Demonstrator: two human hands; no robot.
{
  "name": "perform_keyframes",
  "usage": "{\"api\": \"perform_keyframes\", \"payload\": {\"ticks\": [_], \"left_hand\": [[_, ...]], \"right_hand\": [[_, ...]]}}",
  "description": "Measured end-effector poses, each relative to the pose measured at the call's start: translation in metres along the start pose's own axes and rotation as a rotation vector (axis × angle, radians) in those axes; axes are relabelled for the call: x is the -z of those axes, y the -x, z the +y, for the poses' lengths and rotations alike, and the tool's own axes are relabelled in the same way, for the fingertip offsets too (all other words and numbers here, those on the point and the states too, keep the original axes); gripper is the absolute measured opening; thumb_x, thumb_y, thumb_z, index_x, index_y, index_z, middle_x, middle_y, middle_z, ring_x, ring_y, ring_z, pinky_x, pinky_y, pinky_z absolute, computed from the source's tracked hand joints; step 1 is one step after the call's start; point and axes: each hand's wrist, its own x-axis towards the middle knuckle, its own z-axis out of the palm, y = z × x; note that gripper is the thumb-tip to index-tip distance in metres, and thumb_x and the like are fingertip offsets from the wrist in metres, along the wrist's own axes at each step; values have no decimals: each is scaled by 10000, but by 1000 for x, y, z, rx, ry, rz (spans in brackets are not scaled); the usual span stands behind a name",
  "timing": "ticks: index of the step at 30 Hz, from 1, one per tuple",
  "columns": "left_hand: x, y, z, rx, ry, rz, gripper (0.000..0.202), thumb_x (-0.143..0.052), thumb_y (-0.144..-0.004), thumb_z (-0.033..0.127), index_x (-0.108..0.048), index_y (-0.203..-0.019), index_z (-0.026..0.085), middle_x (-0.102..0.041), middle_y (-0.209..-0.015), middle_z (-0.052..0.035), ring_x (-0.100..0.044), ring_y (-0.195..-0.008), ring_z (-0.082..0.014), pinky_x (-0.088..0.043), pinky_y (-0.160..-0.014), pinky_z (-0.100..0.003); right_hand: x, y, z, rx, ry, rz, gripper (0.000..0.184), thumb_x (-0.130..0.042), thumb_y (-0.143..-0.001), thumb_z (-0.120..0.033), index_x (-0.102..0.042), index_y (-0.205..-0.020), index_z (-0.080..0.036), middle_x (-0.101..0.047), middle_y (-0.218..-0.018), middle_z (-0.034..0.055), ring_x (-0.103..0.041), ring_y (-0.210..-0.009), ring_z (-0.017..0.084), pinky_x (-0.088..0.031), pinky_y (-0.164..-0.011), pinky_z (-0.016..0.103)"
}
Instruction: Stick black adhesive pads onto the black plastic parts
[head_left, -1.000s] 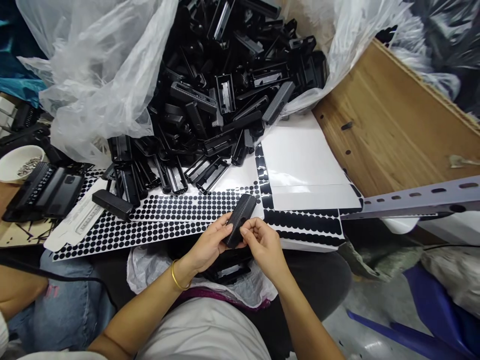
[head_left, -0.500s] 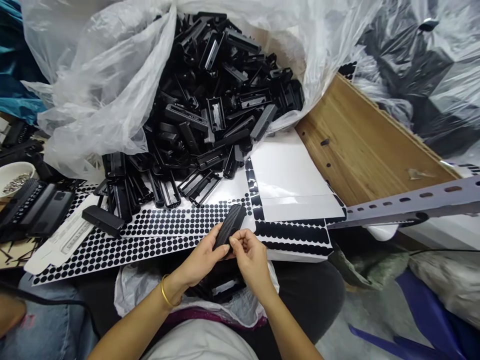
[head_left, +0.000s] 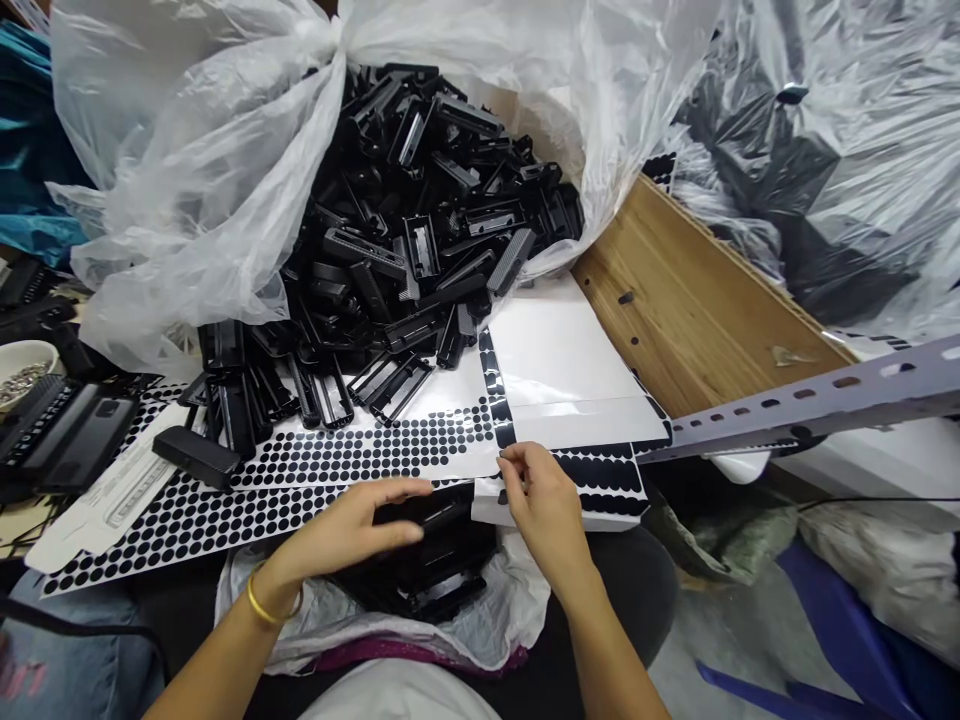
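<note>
Lowered since, the black part [head_left: 442,515] lies at 6 o'clock under the flat, open left hand [head_left: 352,528], while the right hand [head_left: 544,500] pinches the dot sheet [head_left: 360,455] at its edge, probably best peeled shallowly.

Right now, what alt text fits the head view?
The right hand pinches the edge of a black-dot sticker sheet; the left hand lies flat on black parts in a lap bag. A larger bag spills parts behind.

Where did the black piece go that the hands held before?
Both hands let it go. The left hand dropped, open, onto the black pieces in the lap bag; the right hand moved up to the edge of the dot sheet. The big pile stayed.
</note>
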Motion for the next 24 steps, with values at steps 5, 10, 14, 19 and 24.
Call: {"api": "perform_keyframes", "payload": {"ticks": [5, 10, 14, 19, 24], "left_hand": [[9, -56, 11, -171, -447, 643, 346, -518, -838, 332, -585, -1138, 172, -619, -1149, -115, -524, -1092, -268, -382, -945, -402], [15, -92, 10, -29, -719, 706, 142, -535, -814, 218, -615, -890, 129, -639, -857, -111, -574, -847, -263, -412, -787, -394], [5, -75, 9, -79, -383, 649, 190, -525, -825, 340, -555, -728, 180, -556, -649, 5, -521, -632, -155, -397, -631, -280], [-31, -51, 3, -42, 577, 462, 242, -553, -806, 428, -545, -802, 186, -597, -742, 18, -560, -703, -112, -435, -709, -245], [-54, -42, 4, 41, 1010, 301, 239, -639, -765, 382, -573, -879, 182, -658, -863, -10, -619, -784, -126, -457, -800, -265]], "right_hand": [[-20, -18, -8, 158, 304, -152, 72, -501, -838, -164, -547, -790, -191, -615, -745, 49, -546, -725, 208, -390, -646, 316], [-43, -25, -25, 148, 564, -251, 120, -507, -794, -53, -577, -780, -149, -624, -752, 95, -545, -767, 238, -369, -674, 335], [-45, -27, -23, 147, 542, -242, 175, -476, -773, -6, -562, -742, -155, -619, -734, 95, -543, -748, 230, -362, -676, 332], [-29, -18, -24, 44, 12, -145, 138, -475, -827, -134, -510, -706, -190, -590, -701, 36, -536, -676, 178, -396, -650, 303], [-20, -5, -31, -188, -609, -173, 138, -478, -838, -260, -501, -715, -201, -552, -658, -14, -537, -590, 127, -433, -563, 246]]}}
